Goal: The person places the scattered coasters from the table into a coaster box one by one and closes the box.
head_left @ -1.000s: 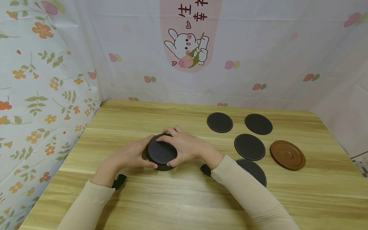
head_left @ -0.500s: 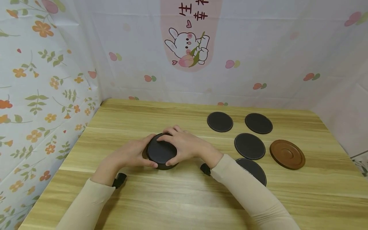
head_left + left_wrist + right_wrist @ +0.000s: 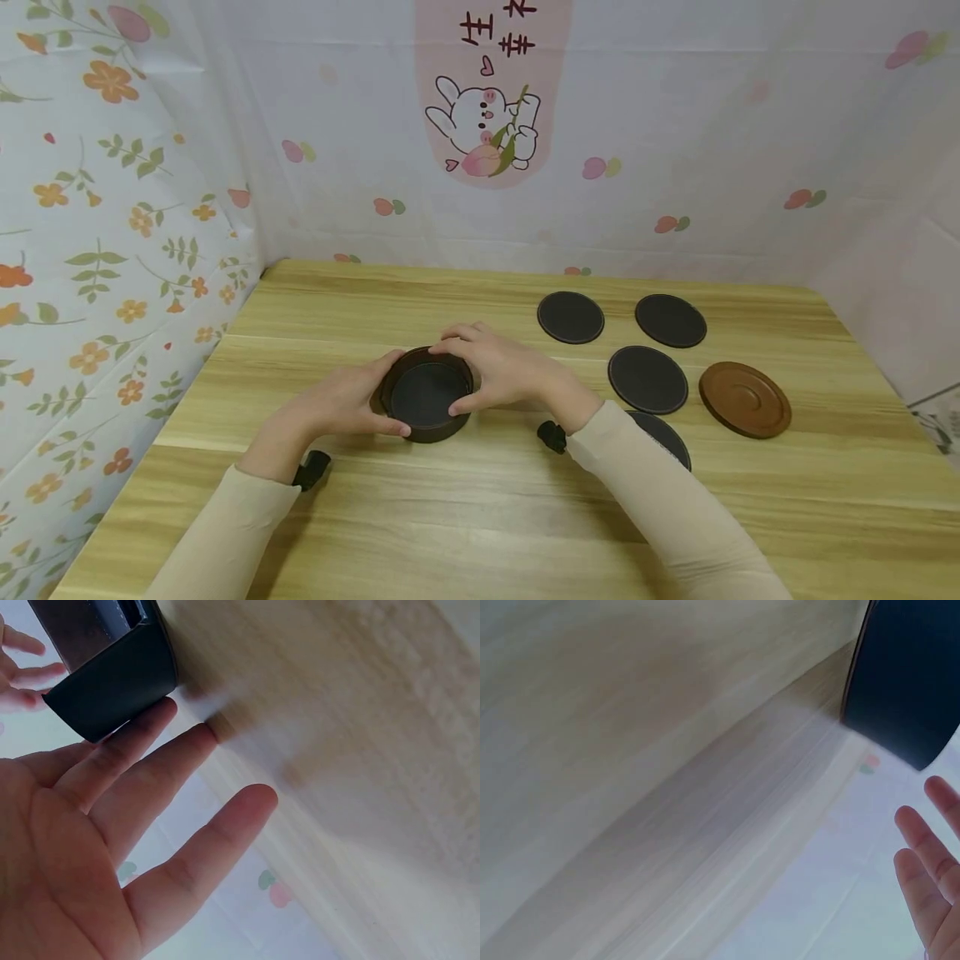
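A round black coaster holder (image 3: 437, 434) with a brown inner wall stands on the table, left of centre in the head view. Inside it lies a black stitched coaster (image 3: 427, 395). My left hand (image 3: 341, 403) grips the holder's left side, thumb in front and index finger behind. In the left wrist view, its other fingers stretch out beneath the holder's dark side (image 3: 112, 686). My right hand (image 3: 501, 367) arches over the right rim, thumb and fingers spread apart with no coaster between them. The right wrist view shows several right fingers (image 3: 922, 840) below the holder's wall.
To the right lie black coasters: one back centre (image 3: 571, 317), one back right (image 3: 671, 321), one nearer (image 3: 648, 380). Another (image 3: 663, 437) is partly behind my right sleeve. A brown round wooden disc (image 3: 745, 400) lies farthest right. A patterned cloth (image 3: 337, 167) hangs behind the table.
The coaster that my right hand held over the holder's top now lies inside, and the brown inner wall shows. My right hand has shifted slightly right. The left hand has stayed put.
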Available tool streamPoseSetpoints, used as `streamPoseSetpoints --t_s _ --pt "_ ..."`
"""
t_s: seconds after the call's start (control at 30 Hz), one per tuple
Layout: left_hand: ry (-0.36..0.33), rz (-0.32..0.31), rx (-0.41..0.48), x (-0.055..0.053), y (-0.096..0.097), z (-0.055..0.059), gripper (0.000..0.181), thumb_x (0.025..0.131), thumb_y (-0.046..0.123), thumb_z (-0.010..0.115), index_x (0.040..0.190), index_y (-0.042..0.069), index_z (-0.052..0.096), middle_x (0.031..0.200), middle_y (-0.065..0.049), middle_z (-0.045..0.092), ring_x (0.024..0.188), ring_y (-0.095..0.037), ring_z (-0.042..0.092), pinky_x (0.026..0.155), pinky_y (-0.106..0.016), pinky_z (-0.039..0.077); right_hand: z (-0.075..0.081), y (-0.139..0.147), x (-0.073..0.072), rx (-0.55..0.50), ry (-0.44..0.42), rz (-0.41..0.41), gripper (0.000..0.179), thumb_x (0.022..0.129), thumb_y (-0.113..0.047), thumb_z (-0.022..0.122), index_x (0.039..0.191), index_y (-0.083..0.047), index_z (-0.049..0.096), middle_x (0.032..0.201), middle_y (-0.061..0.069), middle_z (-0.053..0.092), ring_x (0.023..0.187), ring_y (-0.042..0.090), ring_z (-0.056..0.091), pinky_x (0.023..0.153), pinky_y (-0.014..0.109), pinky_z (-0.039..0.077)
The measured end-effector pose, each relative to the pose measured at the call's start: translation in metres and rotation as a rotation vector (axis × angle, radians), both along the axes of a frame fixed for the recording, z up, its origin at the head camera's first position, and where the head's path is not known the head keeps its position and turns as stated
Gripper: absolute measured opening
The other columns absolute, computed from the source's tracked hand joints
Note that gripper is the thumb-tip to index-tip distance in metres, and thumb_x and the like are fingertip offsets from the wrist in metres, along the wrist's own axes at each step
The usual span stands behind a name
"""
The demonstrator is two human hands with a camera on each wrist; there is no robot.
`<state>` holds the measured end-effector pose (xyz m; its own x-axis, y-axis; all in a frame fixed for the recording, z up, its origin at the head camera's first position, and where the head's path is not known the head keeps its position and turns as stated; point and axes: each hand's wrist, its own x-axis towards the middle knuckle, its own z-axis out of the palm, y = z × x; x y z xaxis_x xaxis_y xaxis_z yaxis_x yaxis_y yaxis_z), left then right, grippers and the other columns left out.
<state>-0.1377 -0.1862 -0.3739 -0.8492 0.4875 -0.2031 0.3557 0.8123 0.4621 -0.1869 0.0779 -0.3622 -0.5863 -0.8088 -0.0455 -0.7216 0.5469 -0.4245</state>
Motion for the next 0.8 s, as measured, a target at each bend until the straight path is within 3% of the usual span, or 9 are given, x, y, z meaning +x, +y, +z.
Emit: streamPoseSetpoints --t_s 0.33,0.47,0.8 --pt "0.027 -0.009 0.022 0.002 0.0 0.0 0.111 0.075 0.059 0.08 0.157 0.009 0.025 0.15 -0.017 0.048 0.131 -0.039 0.054 0.106 -0.057 0.044 0.004 0.045 0.007 0.043 0.013 -0.092 0.082 0.08 -0.047 0.081 0.148 -0.018 0.046 0.153 0.008 0.038 0.143 0.03 0.035 0.11 0.048 0.042" --pt "0.025 0.0 0.011 0.003 -0.002 0.0 0.112 0.074 0.06 0.08 0.157 0.009 0.025 0.152 -0.017 0.046 0.132 -0.039 0.053 0.106 -0.056 0.043 0.006 0.062 0.01 0.033 0.03 -0.112 0.081 0.08 -0.046 0.081 0.147 -0.017 0.047 0.152 0.009 0.04 0.143 0.033 0.035 0.114 0.053 0.037" --pt "0.017 0.009 0.007 0.003 -0.003 -0.002 0.114 0.075 0.062 0.079 0.158 0.008 0.023 0.154 -0.019 0.043 0.134 -0.04 0.05 0.108 -0.057 0.041 0.01 0.104 0.02 0.05 0.064 -0.203 0.081 0.078 -0.043 0.084 0.147 -0.022 0.047 0.154 0.006 0.04 0.138 0.03 0.038 0.099 0.051 0.049"
